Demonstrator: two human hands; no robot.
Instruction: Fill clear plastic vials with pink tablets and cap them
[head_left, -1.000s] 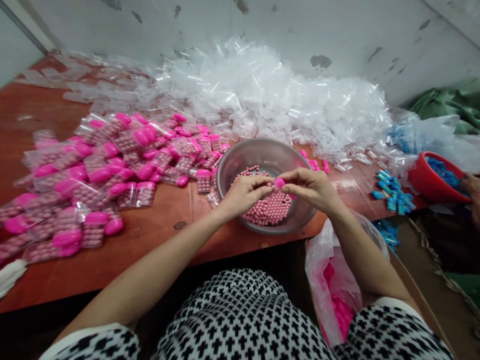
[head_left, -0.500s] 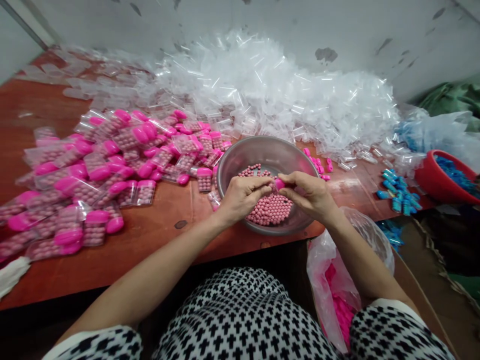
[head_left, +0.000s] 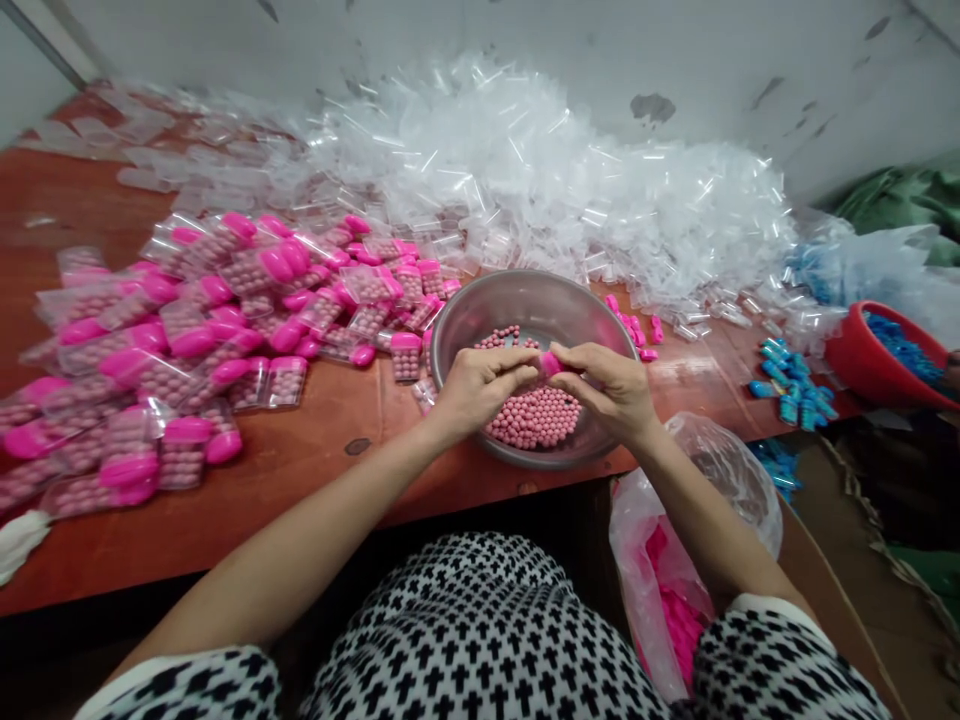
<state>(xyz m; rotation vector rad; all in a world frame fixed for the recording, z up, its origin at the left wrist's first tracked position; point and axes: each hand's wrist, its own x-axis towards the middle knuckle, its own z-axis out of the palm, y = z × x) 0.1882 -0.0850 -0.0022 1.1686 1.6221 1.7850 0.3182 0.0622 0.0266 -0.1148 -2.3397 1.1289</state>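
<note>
Above a grey metal bowl (head_left: 457, 300) holding loose pink balls (head_left: 536, 418), my two hands meet at the fingertips. My left hand (head_left: 476, 388) is closed on a small clear container, mostly hidden by the fingers. Between thumb and forefinger, my right hand (head_left: 611, 388) pinches a bright pink cap (head_left: 551, 363), which sits at the container's end. Whether the cap is fully seated cannot be made out. To the left lies a heap of clear containers (head_left: 184, 455) filled with pink balls and topped with pink caps.
A tall pile of clear containers (head_left: 487, 160) lines the wall. Several pink caps (head_left: 637, 330) lie right of the bowl. Farther right are blue-capped pieces (head_left: 795, 385) and a red bowl (head_left: 862, 350) of blue pieces. A plastic bag (head_left: 630, 540) with pink pieces hangs below the table edge.
Both hands stay over the bowl, fingertips still together. The pink cap shows a little more between the fingers, and the whole view has shifted slightly.
</note>
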